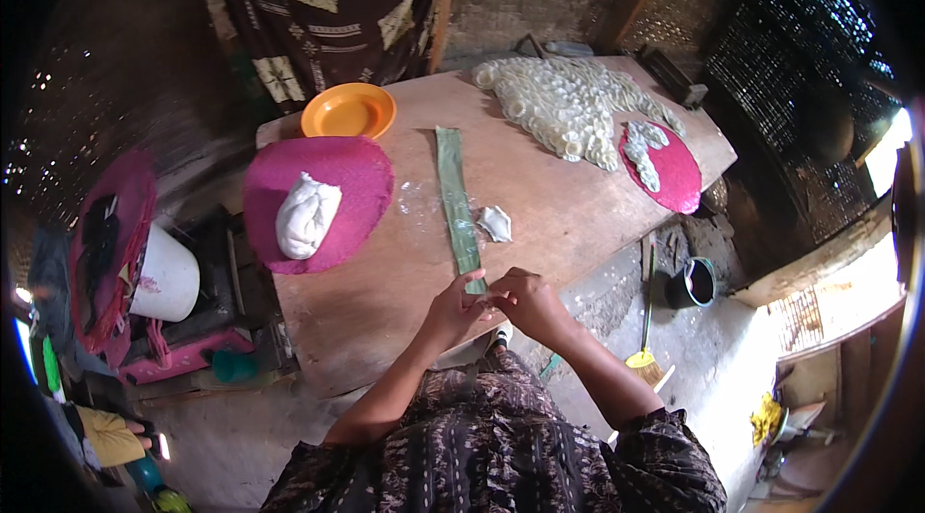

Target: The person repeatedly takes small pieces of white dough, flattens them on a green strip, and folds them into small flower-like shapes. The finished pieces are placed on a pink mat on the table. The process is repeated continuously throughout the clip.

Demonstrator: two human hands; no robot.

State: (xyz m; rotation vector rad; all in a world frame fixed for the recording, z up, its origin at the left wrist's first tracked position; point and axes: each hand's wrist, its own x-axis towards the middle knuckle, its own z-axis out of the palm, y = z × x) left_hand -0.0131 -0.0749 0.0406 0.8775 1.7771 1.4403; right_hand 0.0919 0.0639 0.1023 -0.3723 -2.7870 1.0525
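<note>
The left hand (453, 311) and the right hand (532, 306) are brought together at the near end of a long green strip (451, 185), the right one curled and the left one partly spread; whether anything is pinched between them cannot be told. The strip is laid lengthwise on the table (371, 320), with a small flat white piece (496, 223) placed just beside it, on the right. To the left, a white dough lump (308, 216) is carried by a pink mat (369, 185) — an orange basin (348, 112) is set just behind. Many white rounds (554, 108) are heaped at the far right.
</note>
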